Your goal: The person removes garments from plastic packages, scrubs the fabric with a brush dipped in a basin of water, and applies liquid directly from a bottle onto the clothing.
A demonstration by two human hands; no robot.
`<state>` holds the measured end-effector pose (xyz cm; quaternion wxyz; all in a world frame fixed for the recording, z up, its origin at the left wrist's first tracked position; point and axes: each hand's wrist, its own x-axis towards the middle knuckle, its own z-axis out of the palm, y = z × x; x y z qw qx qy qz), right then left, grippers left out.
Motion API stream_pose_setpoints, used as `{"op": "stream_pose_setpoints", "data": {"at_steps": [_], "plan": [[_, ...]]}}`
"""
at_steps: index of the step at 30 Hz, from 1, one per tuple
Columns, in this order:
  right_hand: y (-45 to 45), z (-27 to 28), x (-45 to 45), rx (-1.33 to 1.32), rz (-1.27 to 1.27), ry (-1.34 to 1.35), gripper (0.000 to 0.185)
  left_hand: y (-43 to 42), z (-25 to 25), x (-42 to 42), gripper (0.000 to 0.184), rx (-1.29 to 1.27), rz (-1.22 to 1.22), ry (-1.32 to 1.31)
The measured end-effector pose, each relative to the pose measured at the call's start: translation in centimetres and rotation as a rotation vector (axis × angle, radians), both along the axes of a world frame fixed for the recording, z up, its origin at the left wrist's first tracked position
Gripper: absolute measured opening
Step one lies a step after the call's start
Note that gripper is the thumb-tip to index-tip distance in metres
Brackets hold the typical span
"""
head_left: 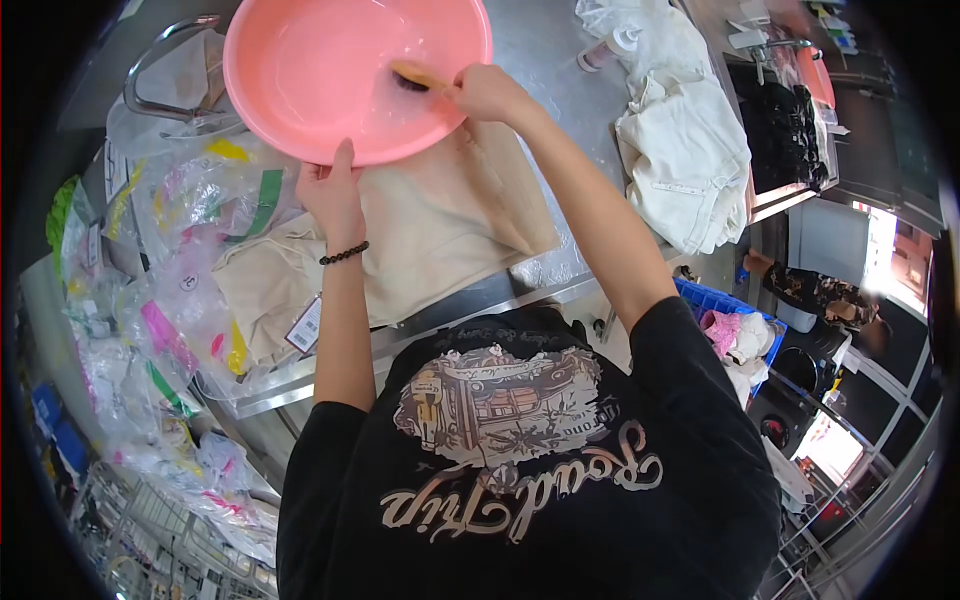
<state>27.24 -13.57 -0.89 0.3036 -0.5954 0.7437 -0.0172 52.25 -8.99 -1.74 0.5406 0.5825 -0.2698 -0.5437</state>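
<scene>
A large pink basin (290, 70) is tilted toward me at the top of the head view, with a little wet sheen inside. My left hand (335, 200) grips its near rim, the thumb over the edge and the fingers curled underneath. Inside the basin's right side is a wooden-handled brush (418, 75) with dark bristles, its handle closed in my right hand (490, 95). Beneath the basin a beige garment (430, 245) lies spread on the metal table (555, 120), partly darker as if wet. A paper tag (304, 325) hangs at the garment's lower left.
Clear plastic bags (180, 260) with coloured prints heap up on the left. A curved metal handle (150, 75) is behind them. White clothing (685, 165) and a bottle (607, 48) are on the right. Beyond stand a blue crate (715, 300) and another person (820, 295).
</scene>
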Motion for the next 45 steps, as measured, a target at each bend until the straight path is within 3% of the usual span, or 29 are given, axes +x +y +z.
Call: {"op": "stream_pose_setpoints", "data": {"at_steps": [1,3,4,6,8,11,21,26,29,31,32,34,36,37,39,40,41,43,44,45], "plan": [[0.8,1.1,0.1,0.065,-0.050,-0.254,0.027,0.2,0.0,0.1,0.024,0.010,0.003,-0.003],[4.2,4.3,-0.2,0.022,-0.182,-0.514,0.031,0.5,-0.2,0.2,0.024,0.026,0.012,0.027],[6.1,4.7,-0.4,0.025,-0.175,-0.506,0.031,0.2,-0.3,0.3,0.025,0.033,0.018,0.050],[10.1,3.7,-0.6,-0.565,-0.201,-0.465,0.033,-0.1,-0.5,0.8,0.026,0.049,0.039,0.090],[13.8,2.0,-0.7,-0.689,-0.289,-0.315,0.040,0.3,-1.0,1.4,0.026,0.058,0.060,0.127],[18.7,-6.0,-1.6,-0.817,-0.356,-0.107,0.044,-0.6,-1.3,1.3,0.027,0.028,0.099,0.245],[24.7,-9.9,-2.7,-0.281,-0.247,0.132,0.046,-3.6,-3.6,0.6,0.027,0.035,0.108,0.328],[30.2,-6.1,-1.6,-0.629,-0.476,-0.059,0.048,-9.0,-5.6,-2.3,0.032,-0.005,0.084,0.403],[35.7,-8.3,-2.3,-0.513,-0.462,0.013,0.049,-12.5,-7.7,-3.0,0.033,-0.054,0.027,0.450],[38.1,-8.2,-2.8,-0.283,-0.357,0.047,0.049,-14.4,-9.2,-2.7,0.034,-0.107,-0.170,0.487],[39.4,-8.1,-2.8,-0.205,-0.326,0.055,0.049,-14.3,-9.4,-2.7,0.034,-0.009,-0.194,0.487],[41.8,-7.5,-2.3,-0.314,-0.373,0.019,0.050,-11.5,-7.6,-2.7,0.033,0.093,-0.222,0.467],[43.3,-7.5,-1.5,-0.435,-0.433,-0.003,0.050,-4.8,-5.5,-5.0,0.028,0.080,-0.295,0.036],[43.3,-7.2,-1.3,-0.437,-0.448,-0.004,0.050,-1.3,-7.4,-5.0,0.028,0.001,-0.409,-0.157],[42.9,-5.3,-0.9,-0.377,-0.465,-0.034,0.048,6.6,-9.9,-6.1,0.026,-0.384,-0.695,-0.375],[42.4,-4.5,-0.9,-0.350,-0.464,-0.052,0.046,10.2,-7.3,-7.0,0.027,-0.382,-0.905,-0.531],[42.2,-4.3,-0.5,-0.321,-0.466,-0.073,0.045,13.1,-7.2,-7.6,0.032,-0.443,-1.059,-0.520],[40.5,-7.4,-0.6,-0.563,-0.402,-0.052,0.046,17.9,-7.9,-8.0,0.040,-0.676,-1.124,-1.024],[38.8,-8.0,-0.8,-0.568,-0.403,-0.054,0.046,18.7,-8.1,-7.9,0.040,-0.680,-1.122,-1.028],[36.7,-8.4,-1.2,-0.401,-0.382,0.042,0.046,19.1,-8.2,-7.9,0.043,-0.706,-1.193,-1.194]]}}
